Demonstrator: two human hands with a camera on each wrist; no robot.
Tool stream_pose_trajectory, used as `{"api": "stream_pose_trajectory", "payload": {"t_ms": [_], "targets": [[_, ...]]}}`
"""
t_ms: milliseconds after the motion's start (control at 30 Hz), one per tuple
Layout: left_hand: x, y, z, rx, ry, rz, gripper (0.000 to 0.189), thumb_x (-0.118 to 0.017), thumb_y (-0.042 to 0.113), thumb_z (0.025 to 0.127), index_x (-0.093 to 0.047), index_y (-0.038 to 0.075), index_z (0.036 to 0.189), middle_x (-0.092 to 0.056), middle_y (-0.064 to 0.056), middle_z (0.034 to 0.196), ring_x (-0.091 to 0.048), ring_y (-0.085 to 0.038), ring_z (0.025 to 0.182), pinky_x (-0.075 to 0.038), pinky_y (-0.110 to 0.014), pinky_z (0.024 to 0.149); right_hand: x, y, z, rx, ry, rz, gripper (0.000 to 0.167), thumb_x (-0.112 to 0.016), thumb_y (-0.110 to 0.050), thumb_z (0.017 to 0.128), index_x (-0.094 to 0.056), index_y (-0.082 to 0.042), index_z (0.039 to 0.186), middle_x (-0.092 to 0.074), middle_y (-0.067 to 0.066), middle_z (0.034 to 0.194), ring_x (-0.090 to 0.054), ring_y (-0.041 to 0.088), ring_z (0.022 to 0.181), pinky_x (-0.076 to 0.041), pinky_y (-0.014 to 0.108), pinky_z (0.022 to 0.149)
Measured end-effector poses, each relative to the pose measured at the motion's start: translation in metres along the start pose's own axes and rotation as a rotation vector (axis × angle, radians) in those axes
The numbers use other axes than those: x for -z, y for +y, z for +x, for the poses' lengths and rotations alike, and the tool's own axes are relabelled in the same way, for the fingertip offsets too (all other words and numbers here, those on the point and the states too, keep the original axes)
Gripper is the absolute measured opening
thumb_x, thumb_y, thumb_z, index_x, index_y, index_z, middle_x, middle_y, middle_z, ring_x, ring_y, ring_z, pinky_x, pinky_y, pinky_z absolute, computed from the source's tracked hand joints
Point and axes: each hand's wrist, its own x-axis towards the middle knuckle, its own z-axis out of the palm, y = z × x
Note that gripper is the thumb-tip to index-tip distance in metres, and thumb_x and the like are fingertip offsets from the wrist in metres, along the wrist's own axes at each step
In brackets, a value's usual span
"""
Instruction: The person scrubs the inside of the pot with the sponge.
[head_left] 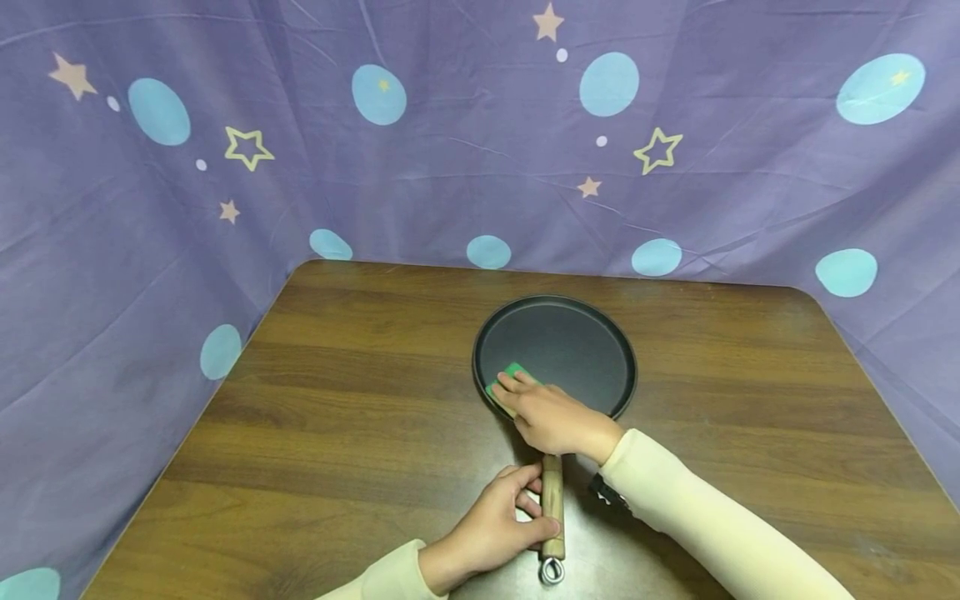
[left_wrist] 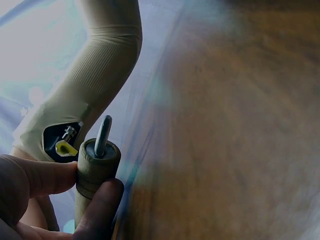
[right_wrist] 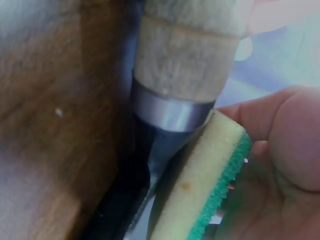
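Purple fabric (head_left: 465, 183) printed with stars and blue ovals hangs around a wood-grain table (head_left: 360, 375). On it sits a round, shallow, matte-black pan (head_left: 573, 342). The left hand (head_left: 487, 521) pinches its cylindrical wooden handle (head_left: 553, 492); the right hand (head_left: 558, 417) grips a yellow-and-green foam sponge (right_wrist: 202, 185) at the pan's near-left edge. A metal ring (head_left: 552, 560) tips the handle.

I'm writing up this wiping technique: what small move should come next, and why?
Probably the right hand should slide the sponge toward the far side of the pan. The sponge sits at the pan's near-left edge, with bare surface beyond it, and the left hand grips the wooden handle, which should help steady the pan.
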Motion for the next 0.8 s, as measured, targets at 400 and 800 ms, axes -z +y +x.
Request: {"api": "stream_pose_trajectory", "payload": {"t_ms": [400, 800], "targets": [[-0.001, 0.0, 0.0, -0.012, 0.007, 0.017, 0.079, -0.077, 0.002, 0.085, -0.04, -0.016, 0.152, -0.053, -0.008, 0.115, -0.062, -0.007, 0.088, -0.058, -0.019, 0.068, 0.004, 0.001, 0.014, -0.014, -0.005, -0.003, 0.055, -0.053, 0.002, 0.102, -0.044, 0.004, 0.156, -0.034, 0.027, 0.164, -0.027, 0.047, 0.154, -0.034, 0.063, 0.118], [-0.002, 0.0, 0.001, -0.027, 0.01, 0.005, 0.079, -0.077, 0.0, 0.084, -0.042, -0.013, 0.153, -0.052, -0.007, 0.114, -0.062, -0.007, 0.088, -0.059, -0.02, 0.068, 0.011, 0.008, 0.032, -0.053, -0.05, -0.002, 0.057, -0.053, 0.001, 0.104, -0.04, -0.001, 0.16, -0.028, 0.021, 0.169, -0.02, 0.043, 0.157, -0.029, 0.065, 0.12]]}}
